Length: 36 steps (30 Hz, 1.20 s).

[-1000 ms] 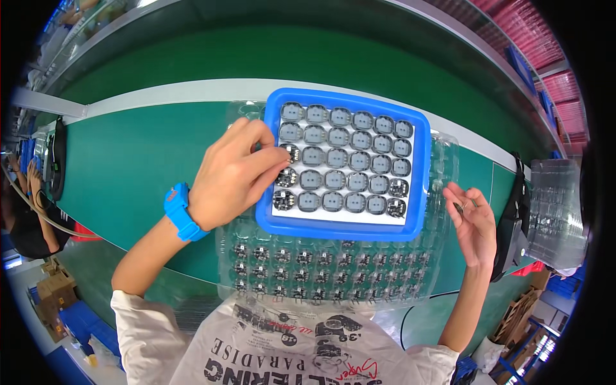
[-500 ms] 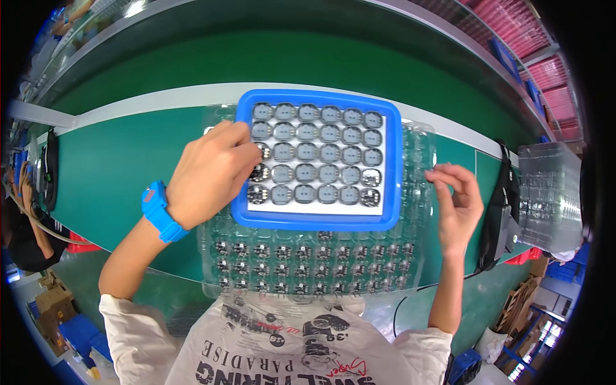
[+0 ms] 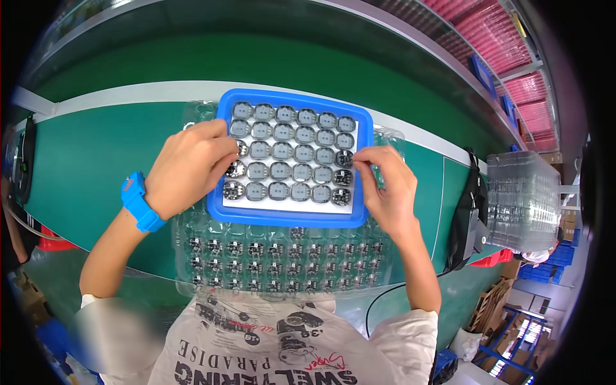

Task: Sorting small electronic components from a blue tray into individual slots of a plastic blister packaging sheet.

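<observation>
A blue tray (image 3: 292, 220) with a white liner carries rows of round grey casings (image 3: 281, 151). Small black circuit boards sit in the lower casings of the outer left and right columns. My right hand (image 3: 393, 186) pinches the round circuit board (image 3: 344, 158) at the third casing down in the right column. At the same row on the left, the closed fingers of my left hand (image 3: 189, 168) touch another circuit board (image 3: 242, 149), partly covered by the fingertips. A blue watch-like band (image 3: 142, 205) is round my left wrist.
Under the blue tray lies a clear plastic blister tray (image 3: 186, 273), with several rows of small circuit boards showing on the near side. A black bag (image 3: 467, 224) and a stack of clear trays (image 3: 523, 202) stand to the right. A shelf (image 3: 423, 48) runs along the back.
My right hand has moved left from beside the blue tray to its right column, where a black board now covers the third casing. My left hand stays at the left column. The view has shifted.
</observation>
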Available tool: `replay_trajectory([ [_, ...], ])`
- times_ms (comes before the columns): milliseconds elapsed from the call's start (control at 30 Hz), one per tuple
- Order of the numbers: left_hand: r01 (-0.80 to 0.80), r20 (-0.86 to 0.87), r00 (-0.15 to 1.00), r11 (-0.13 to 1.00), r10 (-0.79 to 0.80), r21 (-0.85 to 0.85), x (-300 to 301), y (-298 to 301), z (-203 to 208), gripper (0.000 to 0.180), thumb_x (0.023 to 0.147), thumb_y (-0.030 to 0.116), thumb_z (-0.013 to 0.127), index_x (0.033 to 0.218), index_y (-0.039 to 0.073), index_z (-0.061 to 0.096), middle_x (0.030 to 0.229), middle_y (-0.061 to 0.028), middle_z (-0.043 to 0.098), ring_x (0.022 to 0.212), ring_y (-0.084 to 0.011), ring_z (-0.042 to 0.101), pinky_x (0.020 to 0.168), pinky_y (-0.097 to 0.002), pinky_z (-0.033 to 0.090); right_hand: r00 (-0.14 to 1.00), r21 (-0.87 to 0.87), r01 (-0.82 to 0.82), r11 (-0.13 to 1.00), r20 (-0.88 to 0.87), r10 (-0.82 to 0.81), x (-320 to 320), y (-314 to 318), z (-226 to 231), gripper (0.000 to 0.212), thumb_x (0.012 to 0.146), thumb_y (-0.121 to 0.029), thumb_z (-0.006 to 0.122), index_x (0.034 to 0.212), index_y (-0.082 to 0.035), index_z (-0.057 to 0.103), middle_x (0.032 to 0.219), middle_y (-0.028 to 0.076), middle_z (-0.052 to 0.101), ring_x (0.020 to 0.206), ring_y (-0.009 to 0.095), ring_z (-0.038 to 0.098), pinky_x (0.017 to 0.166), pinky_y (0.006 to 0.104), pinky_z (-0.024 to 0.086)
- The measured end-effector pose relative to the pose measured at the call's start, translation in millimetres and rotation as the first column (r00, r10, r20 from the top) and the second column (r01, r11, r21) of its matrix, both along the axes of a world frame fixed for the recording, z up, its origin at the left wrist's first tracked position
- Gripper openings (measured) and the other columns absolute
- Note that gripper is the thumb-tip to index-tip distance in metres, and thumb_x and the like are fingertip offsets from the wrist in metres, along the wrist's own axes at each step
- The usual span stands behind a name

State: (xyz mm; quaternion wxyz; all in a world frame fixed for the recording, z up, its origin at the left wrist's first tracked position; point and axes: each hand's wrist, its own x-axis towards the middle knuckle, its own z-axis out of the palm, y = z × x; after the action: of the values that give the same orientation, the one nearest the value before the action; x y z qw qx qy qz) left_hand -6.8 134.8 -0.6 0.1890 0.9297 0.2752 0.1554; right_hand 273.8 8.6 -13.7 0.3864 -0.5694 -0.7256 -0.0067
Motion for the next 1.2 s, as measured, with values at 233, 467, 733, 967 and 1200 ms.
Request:
replay_trajectory([
  [233, 0.002, 0.006, 1.0, 1.0, -0.002, 0.005, 0, -1, 0, 0.005, 0.078, 0.0, 0.067, 0.083, 0.0, 0.065, 0.082, -0.0128, 0.057, 0.075, -0.0331, 0.059, 0.064, -0.0426, 0.047, 0.966, 0.006, -0.072, 0.997, 0.251, 0.068, 3, 0, 4, 0.032, 0.064, 0.012, 0.067, 0.092, -0.001, 0.064, 0.086, 0.009, 0.066, 0.077, 0.027, 0.061, 0.064, 0.0373, 0.046],
  [467, -0.001, 0.009, 1.0, 1.0, 0.001, -0.006, 0, 0, 0, 0.005, 0.079, 0.001, 0.066, 0.083, -0.001, 0.065, 0.081, -0.0132, 0.056, 0.074, -0.0329, 0.059, 0.064, -0.0428, 0.047, 0.948, -0.01, -0.096, 0.995, 0.303, 0.095, 1, 6, 6, 0.031, 0.062, 0.01, 0.064, 0.091, -0.001, 0.063, 0.085, 0.009, 0.064, 0.076, 0.027, 0.06, 0.063, 0.0378, 0.045],
  [733, -0.005, 0.092, 0.996, 1.0, 0.005, 0.002, -4, -1, -6, 0.006, 0.08, 0.001, 0.069, 0.085, -0.001, 0.066, 0.083, -0.0126, 0.057, 0.071, -0.032, 0.06, 0.062, -0.0406, 0.047, 0.964, -0.043, -0.073, 0.996, 0.251, 0.082, 0, 2, 2, 0.03, 0.067, 0.011, 0.066, 0.095, -0.001, 0.063, 0.086, 0.01, 0.064, 0.078, 0.028, 0.06, 0.067, 0.0381, 0.046],
  [967, -0.022, 0.059, 0.998, 0.998, 0.026, -0.058, -3, 0, -6, 0.011, 0.08, 0.001, 0.069, 0.09, 0.0, 0.065, 0.085, -0.0127, 0.057, 0.071, -0.0306, 0.06, 0.062, -0.0404, 0.047, 0.962, -0.059, -0.045, 0.997, 0.266, 0.059, -4, 4, 8, 0.023, 0.07, 0.006, 0.071, 0.091, -0.001, 0.065, 0.087, 0.009, 0.061, 0.08, 0.028, 0.059, 0.068, 0.0394, 0.047],
  [1200, 0.026, 0.072, 0.997, 0.998, -0.022, -0.054, -2, 4, -5, 0.01, 0.08, 0.003, 0.069, 0.087, 0.0, 0.063, 0.085, -0.0126, 0.058, 0.071, -0.0311, 0.061, 0.062, -0.0411, 0.047, 0.939, -0.223, 0.001, 0.975, 0.336, 0.076, 2, 4, 19, 0.014, 0.072, 0.0, 0.074, 0.082, -0.003, 0.065, 0.083, 0.008, 0.056, 0.078, 0.027, 0.056, 0.068, 0.0386, 0.045],
])
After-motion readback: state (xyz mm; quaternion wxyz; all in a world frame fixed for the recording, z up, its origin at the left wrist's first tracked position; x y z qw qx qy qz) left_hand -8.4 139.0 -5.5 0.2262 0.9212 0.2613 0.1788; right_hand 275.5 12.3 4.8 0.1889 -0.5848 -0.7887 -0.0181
